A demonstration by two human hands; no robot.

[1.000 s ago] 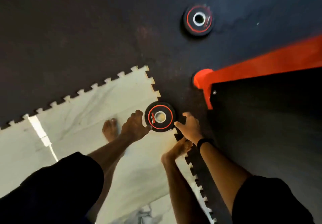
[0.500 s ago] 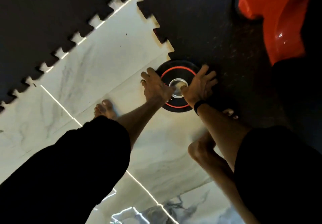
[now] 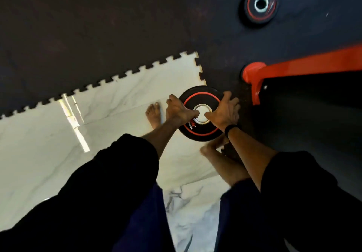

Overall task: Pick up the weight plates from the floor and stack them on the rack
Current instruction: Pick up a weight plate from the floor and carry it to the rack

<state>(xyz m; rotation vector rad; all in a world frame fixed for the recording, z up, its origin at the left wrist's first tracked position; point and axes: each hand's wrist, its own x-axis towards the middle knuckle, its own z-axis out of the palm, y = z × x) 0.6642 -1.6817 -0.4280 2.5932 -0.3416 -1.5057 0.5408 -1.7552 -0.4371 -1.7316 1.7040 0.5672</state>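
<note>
- Since half a second ago the view has pulled back and the near weight plate (image 3: 201,102) has come up off the floor: it was flat under both palms at the mat's edge, and now it is held in the air above the bare feet.
- The left hand (image 3: 177,112) is closed on the plate's left rim, thumb hooked into the steel centre hole (image 3: 201,114).
- The right hand (image 3: 225,113) is closed on the right rim, fingers spread over the edge, thumb at the same hole.
- The plate hangs over the seam where the black puzzle mat (image 3: 117,36) meets the white marble floor (image 3: 39,144), just beside the red frame (image 3: 305,67), which I judge to be part of the rack.
- A disc has no long axis; its printed face with the red ring points up at the camera, roughly level, the hole's axis near vertical.
- 1 more weight plate (image 3: 260,4) lies flat on the mat, well apart, beyond the frame.
- To carry well: keep both grips opposite each other, hold the disc close and clear of the toes, and turn the hole toward the peg only when at the rack.
</note>
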